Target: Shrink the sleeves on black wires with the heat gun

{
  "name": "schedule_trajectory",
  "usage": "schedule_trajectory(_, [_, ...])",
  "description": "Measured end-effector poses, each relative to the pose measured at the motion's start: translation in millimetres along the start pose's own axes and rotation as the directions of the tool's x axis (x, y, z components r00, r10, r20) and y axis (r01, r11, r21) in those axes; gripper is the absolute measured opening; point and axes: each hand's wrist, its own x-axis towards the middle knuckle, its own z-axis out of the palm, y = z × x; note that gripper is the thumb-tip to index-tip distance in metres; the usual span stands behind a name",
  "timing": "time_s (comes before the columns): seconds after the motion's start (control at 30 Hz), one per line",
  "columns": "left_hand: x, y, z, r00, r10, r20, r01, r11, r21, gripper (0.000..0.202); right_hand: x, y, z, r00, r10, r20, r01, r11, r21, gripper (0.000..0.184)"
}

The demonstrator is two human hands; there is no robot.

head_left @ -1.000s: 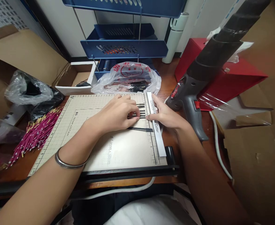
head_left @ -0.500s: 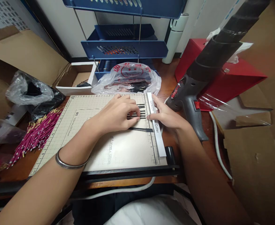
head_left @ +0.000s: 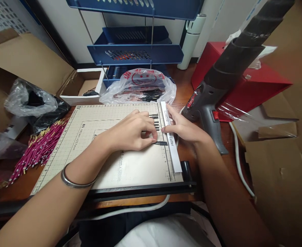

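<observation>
A cream paper cutter (head_left: 138, 164) with printed grid lines lies in front of me. Along its right edge runs a white guard strip (head_left: 177, 161). Several thin black wires (head_left: 162, 143) lie across the board with their ends towards that strip. My left hand (head_left: 132, 132) reaches over the board, thumb and fingers pinched at the nearest wires; the palm hides part of the others. My right hand (head_left: 184, 128) grips the guard strip, its thumb on the board side and its fingers along the far side.
Behind the cutter sit a clear plastic bag (head_left: 140, 85) of black wires and a blue rack (head_left: 138, 55). Magenta wires with gold ends (head_left: 40, 147) are piled at left, near an open cardboard box (head_left: 32, 58). A grey heat gun (head_left: 212, 99) and red box (head_left: 259, 85) stand at right.
My left hand has slid right and slightly towards me, its fingertips now at the nearest black wires. My right hand stays on the guard strip.
</observation>
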Motion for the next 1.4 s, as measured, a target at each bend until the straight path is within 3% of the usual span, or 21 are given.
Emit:
schedule_trajectory(0.4, [-7,-5,-10.0,0.997,-0.077,0.002,0.076,0.994,0.084,0.016,0,-1,1,1.000,-0.013,0.012,0.013,1.000,0.006,0.093])
schedule_trajectory(0.7, [-7,-7,-10.4,0.998,-0.050,-0.041,0.056,0.983,0.175,0.020,0,-4,1,0.998,-0.049,0.028,0.051,0.995,-0.080,0.101])
schedule_trajectory(0.97, [-6,-7,-10.4,0.997,-0.058,-0.040,0.064,0.982,0.176,0.020,-1,-5,1,0.999,-0.018,0.039,0.019,0.999,-0.028,0.104])
schedule_trajectory(1.13, [-6,-7,-10.7,0.998,-0.060,-0.017,0.062,0.986,0.153,0.018,0,0,-1,0.996,-0.075,0.048,0.077,0.997,-0.032,0.110])
schedule_trajectory(1.4, [-7,-9,-10.9,0.999,-0.040,0.014,0.038,0.988,0.152,0.020,1,5,-2,0.993,-0.076,0.087,0.073,0.997,0.038,0.113])
